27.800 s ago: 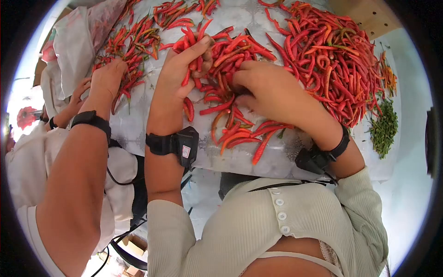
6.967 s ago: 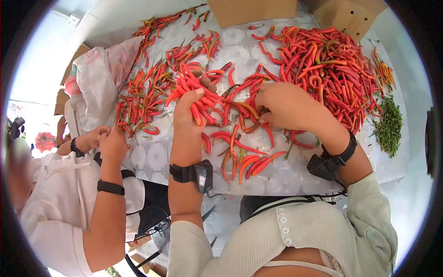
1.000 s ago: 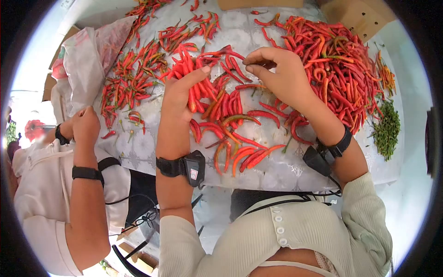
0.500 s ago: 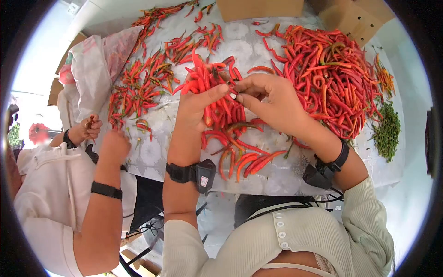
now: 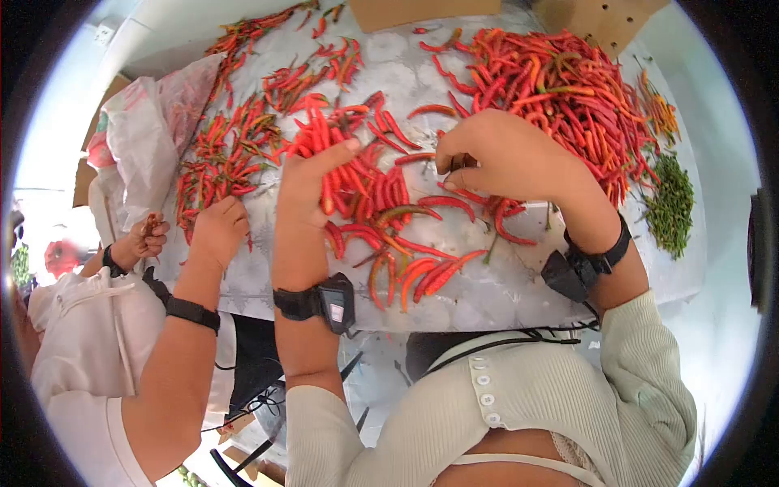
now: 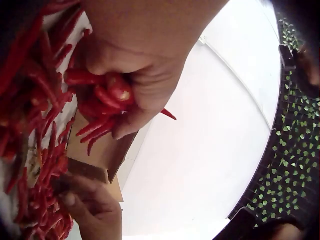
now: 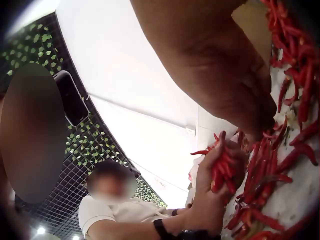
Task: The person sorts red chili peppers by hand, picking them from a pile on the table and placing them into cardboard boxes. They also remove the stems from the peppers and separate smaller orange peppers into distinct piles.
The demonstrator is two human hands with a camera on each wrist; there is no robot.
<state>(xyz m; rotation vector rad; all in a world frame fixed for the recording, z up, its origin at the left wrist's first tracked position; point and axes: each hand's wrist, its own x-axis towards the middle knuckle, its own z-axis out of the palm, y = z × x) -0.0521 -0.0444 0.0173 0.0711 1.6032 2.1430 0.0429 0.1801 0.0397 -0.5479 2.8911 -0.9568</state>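
Observation:
My left hand point(image 5: 302, 188) grips a bunch of red chilli peppers point(image 5: 321, 140), its thumb laid along them. In the left wrist view the fingers curl round the chillies point(image 6: 107, 95), their ends sticking out past the thumb. My right hand point(image 5: 503, 150) hovers over the table to the right of that bunch, its fingers bent and the thumb close under them. A dark spot shows between its fingers and thumb; I cannot tell whether they hold anything. Loose red chillies point(image 5: 430, 272) lie below and between both hands, a few of them orange or brownish.
A large heap of red chillies point(image 5: 560, 97) lies at the right, beside green stems point(image 5: 670, 207) and orange chillies point(image 5: 661, 109). More chillies point(image 5: 231, 150) spread at the left near a white sack point(image 5: 142, 146). Another person's hand point(image 5: 219, 231) works there. Cardboard boxes point(image 5: 600, 20) stand behind.
My right hand reached over the chillies, came to the left hand's bunch half a second ago, then drew away to the right. My left hand keeps its bunch. The other person's hand moved to the chillies.

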